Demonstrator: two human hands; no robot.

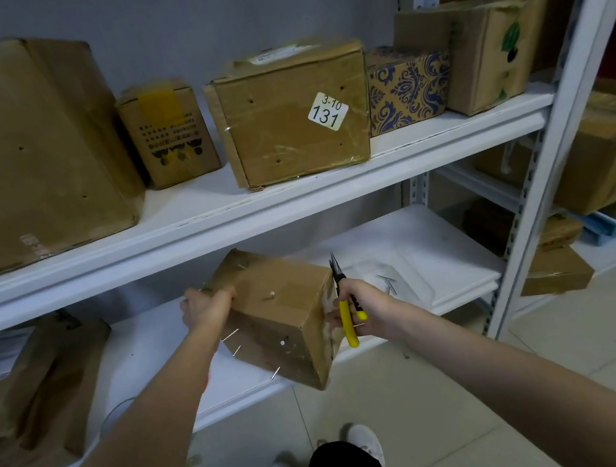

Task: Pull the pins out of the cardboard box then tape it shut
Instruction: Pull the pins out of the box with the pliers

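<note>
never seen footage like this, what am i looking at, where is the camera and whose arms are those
There is no machine here. The single picture comes from a wide-angle camera worn on a person's head, looking forward and down, so the two arms are the wearer's own. The left hand grips the far left corner of a cardboard box at the front edge of the lower shelf. Several thin metal pins stick out of that box. The right hand holds yellow-handled pliers beside the box's right side, tips pointing up. More boxes stand on the upper shelf, among them a box labelled 131.
</note>
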